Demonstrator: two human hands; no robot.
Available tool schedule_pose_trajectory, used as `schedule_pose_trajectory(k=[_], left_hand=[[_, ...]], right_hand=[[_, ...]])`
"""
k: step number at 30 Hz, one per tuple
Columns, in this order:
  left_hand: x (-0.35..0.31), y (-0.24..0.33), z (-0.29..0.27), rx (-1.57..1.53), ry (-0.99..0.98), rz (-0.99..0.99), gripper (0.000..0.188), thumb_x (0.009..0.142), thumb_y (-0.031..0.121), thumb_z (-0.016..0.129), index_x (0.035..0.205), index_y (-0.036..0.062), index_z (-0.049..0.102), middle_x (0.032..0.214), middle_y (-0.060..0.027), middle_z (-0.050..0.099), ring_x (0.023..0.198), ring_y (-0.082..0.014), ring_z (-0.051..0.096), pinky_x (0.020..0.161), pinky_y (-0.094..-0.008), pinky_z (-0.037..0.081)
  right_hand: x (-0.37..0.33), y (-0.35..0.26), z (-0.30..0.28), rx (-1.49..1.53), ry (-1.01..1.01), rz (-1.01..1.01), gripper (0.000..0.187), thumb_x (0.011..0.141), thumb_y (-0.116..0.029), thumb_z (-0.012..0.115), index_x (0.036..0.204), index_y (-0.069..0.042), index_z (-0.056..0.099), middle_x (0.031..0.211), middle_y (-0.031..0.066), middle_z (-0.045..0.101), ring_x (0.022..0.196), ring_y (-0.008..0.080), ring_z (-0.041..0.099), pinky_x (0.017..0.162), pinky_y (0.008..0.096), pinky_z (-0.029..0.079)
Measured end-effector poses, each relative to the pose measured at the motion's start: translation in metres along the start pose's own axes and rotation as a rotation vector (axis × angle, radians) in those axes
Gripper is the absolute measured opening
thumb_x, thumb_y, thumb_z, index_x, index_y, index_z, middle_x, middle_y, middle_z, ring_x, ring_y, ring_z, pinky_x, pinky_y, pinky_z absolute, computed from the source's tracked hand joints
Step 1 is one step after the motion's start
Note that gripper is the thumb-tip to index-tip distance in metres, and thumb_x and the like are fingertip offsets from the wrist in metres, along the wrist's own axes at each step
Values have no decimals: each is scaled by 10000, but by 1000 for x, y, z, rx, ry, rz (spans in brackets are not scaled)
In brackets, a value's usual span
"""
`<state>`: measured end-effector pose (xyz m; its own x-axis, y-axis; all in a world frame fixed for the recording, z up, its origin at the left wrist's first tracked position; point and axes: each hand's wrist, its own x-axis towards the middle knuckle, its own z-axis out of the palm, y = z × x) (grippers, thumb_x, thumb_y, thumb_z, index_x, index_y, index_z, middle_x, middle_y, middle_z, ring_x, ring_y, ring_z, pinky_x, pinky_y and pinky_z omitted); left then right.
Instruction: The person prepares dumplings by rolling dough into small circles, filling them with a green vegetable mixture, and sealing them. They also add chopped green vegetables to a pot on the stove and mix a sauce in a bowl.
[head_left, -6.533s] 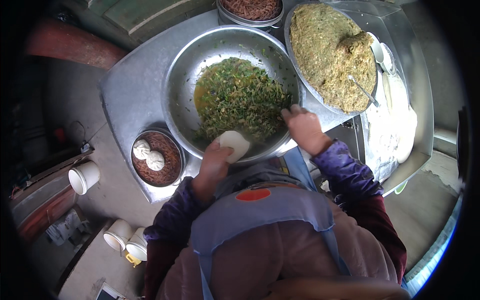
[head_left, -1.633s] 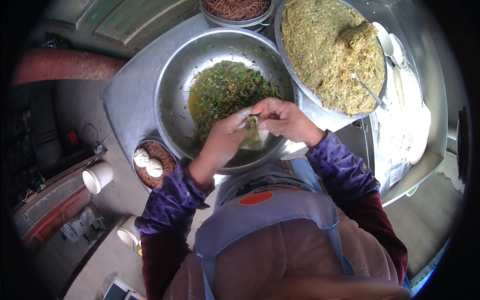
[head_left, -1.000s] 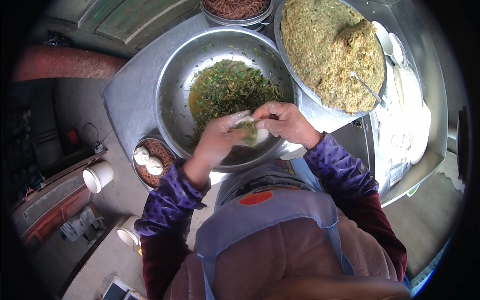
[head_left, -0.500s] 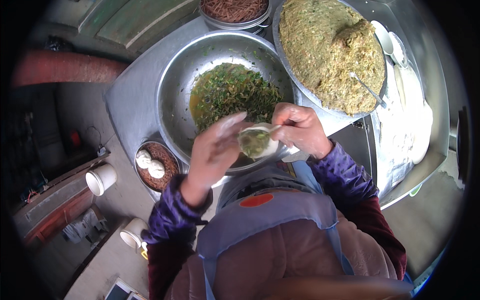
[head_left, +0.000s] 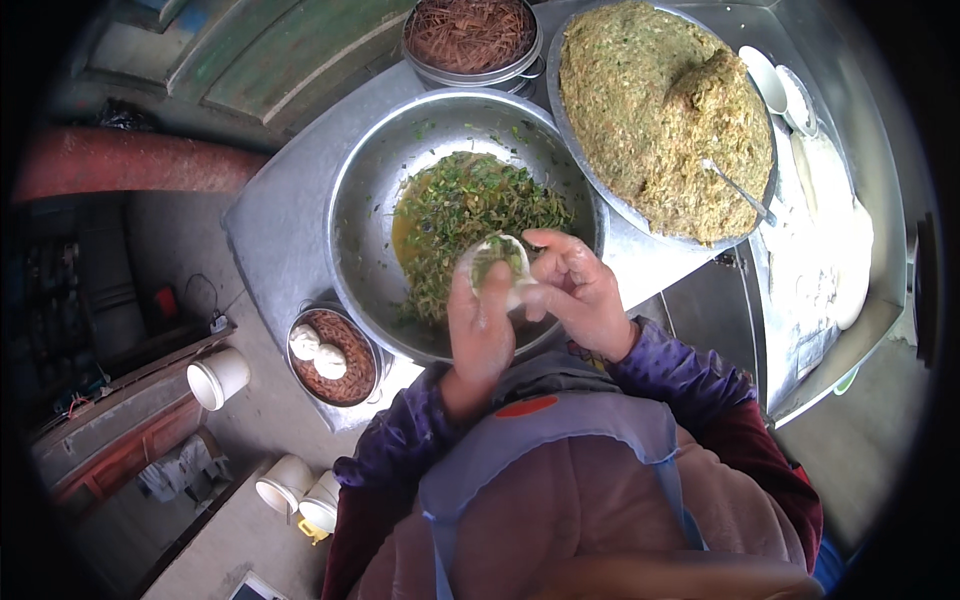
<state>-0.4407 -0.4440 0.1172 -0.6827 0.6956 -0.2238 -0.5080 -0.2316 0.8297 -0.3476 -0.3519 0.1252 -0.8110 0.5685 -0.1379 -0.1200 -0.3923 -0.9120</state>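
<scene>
The head view looks down at a person folding a round white dough wrapper [head_left: 492, 268] near the middle of the frame. The left hand [head_left: 480, 325] lies open under the wrapper and cups it like a little dish. The right hand [head_left: 572, 290] has its fingers [head_left: 545, 297] pinching the wrapper's right edge.

Half a second ago the wrapper sat lower and more open, with a big green heap showing inside. Now the wrapper is higher, just over the near rim of the big metal bowl [head_left: 365, 190], and only a thin strip of green filling shows in its middle. The edges have come closer together. That suggests the person is closing the wrapper around the filling and the pinching is well along but not done, since the top is still open.

The big metal bowl holds wet chopped greens [head_left: 470, 205] and sits on the grey desk [head_left: 275, 235]. In the upper right of the frame a wide tray [head_left: 600, 185] is piled with a drier green mix, and a spoon [head_left: 740, 192] lies in it. At the top is a pot of brown strands [head_left: 470, 35]. In the lower left, beside the bowl, a small basket [head_left: 345, 372] holds two finished white buns [head_left: 318, 351].
</scene>
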Motion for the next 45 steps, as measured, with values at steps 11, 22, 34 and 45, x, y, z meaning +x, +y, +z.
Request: schedule_pose_trajectory(k=[11, 22, 34, 45], left_hand=[[5, -5, -11, 89, 1, -97, 341, 883, -13, 406, 1213, -39, 489, 1129, -135, 576, 1034, -201, 566, 921, -322, 442], [7, 1, -13, -106, -7, -156, 341, 963, 106, 449, 1273, -34, 462, 1125, -110, 583, 1020, -144, 558, 901, -274, 433], [5, 3, -30, 348, -211, -74, 410, 913, -18, 433, 1323, -31, 418, 1225, -149, 546, 1093, -189, 537, 950, -297, 422], [-1, -14, -27, 46, -162, -96, 380, 954, 47, 454, 1318, -38, 385, 1226, -125, 531, 1084, -163, 528, 943, -292, 415]], right_hand=[[15, 6, -16, -403, -8, -40, 154, 812, 3, 673, 959, -32, 644, 774, 24, 526, 668, 91, 519, 605, 248, 432], [21, 0, -13, -512, -64, -83, 195, 819, 7, 658, 1006, -46, 649, 770, 35, 521, 674, 119, 524, 610, 256, 434], [25, -8, -22, -664, -214, -169, 138, 805, -2, 671, 936, -16, 631, 738, 48, 518, 689, 149, 532, 615, 282, 441], [17, -5, -11, -550, -117, -93, 122, 798, -16, 675, 915, -35, 650, 768, 62, 560, 692, 177, 561, 627, 290, 463]])
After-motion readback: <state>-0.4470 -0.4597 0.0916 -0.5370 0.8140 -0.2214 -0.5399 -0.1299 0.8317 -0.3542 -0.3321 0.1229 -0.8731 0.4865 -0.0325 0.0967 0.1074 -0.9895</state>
